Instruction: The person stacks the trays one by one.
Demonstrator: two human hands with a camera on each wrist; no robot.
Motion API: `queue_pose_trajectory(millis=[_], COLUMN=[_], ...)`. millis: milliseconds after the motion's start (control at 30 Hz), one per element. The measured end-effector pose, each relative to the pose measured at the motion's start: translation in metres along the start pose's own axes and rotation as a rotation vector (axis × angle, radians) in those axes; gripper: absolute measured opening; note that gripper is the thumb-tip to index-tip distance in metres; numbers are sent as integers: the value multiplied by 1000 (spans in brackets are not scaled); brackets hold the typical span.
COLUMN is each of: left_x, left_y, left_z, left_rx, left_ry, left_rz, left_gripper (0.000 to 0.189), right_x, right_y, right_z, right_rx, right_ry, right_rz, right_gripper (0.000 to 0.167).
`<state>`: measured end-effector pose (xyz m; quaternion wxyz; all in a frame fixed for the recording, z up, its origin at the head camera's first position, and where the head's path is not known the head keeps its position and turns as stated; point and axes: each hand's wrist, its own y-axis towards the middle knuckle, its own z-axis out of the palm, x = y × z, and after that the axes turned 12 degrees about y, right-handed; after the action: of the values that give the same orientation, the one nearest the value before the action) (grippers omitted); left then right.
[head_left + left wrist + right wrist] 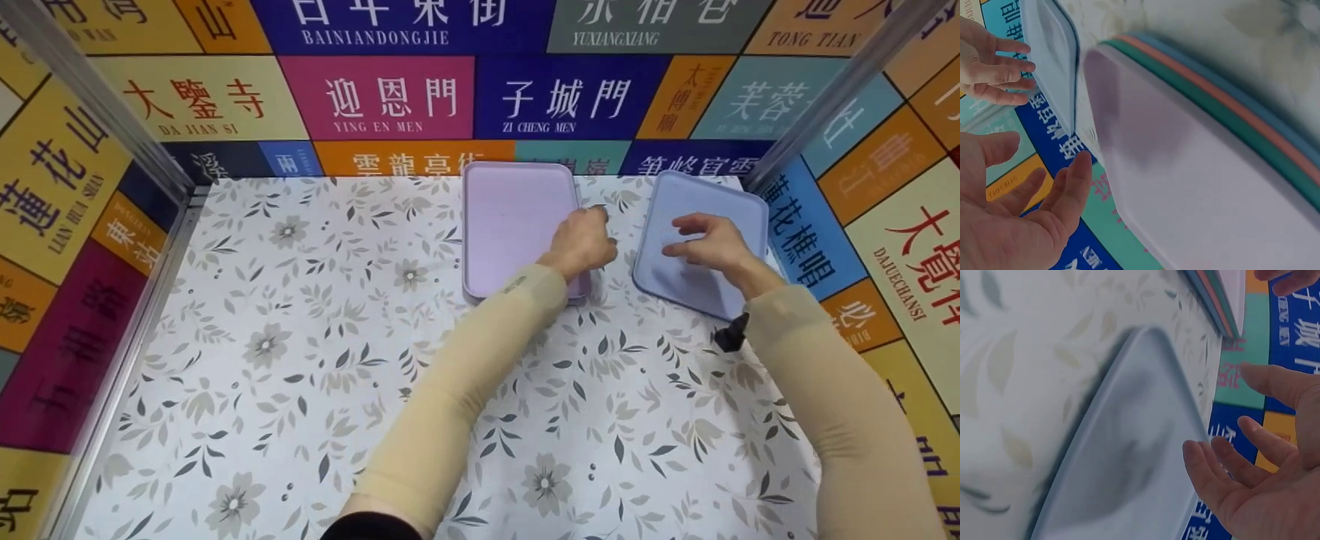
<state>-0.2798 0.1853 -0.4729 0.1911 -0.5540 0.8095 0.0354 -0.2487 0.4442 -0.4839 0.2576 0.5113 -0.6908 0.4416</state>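
Observation:
A lilac tray [510, 225] lies on top of a stack toward the back of the table. The left wrist view shows a green tray [1252, 136], a coral tray [1252, 117] and a blue one beneath it. My left hand [583, 241] hovers around the stack's right edge, fingers loosely bent and nothing in them. To the right, a separate light blue tray [675, 206] lies at an angle. Above it is my right hand [712, 244], thumb and fingers spread apart, holding nothing; a soft hand shadow falls on the tray in the right wrist view.
A white tablecloth [300, 360] with grey flowers and leaves covers the table. Panels with coloured lettering [382, 97] rise along the back and both sides, joined by metal corner posts [124, 105]. A small black object [731, 334] sits by the right wrist.

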Motion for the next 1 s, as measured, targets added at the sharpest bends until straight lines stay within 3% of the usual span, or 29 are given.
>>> queue_pose_trajectory(millis=[133, 300, 433, 533, 733, 833, 1000], left_x=[-12, -20, -27, -31, -42, -50, -60], left_y=[8, 52, 86, 98, 84, 78, 73], left_z=[14, 61, 94, 109, 120, 126, 136], left_rx=[32, 61, 103, 96, 75, 74, 55], left_ry=[-32, -61, -123, -171, -244, -285, -342], left_rz=[13, 17, 5, -8, -50, -65, -111], left_gripper=[48, 51, 54, 54, 53, 56, 62], right_x=[-14, -36, -54, -63, -80, -90, -104], right_y=[-7, -16, -28, -37, -44, -43, -38], right_z=[-18, -43, -67, -81, -95, -100, -98], right_rx=[-22, -29, -47, -72, -153, -190, -162], right_ry=[48, 179, 289, 342, 305, 296, 292], right_rz=[58, 135, 181, 219, 353, 382, 410], right_gripper=[81, 84, 62, 45, 40, 43, 73])
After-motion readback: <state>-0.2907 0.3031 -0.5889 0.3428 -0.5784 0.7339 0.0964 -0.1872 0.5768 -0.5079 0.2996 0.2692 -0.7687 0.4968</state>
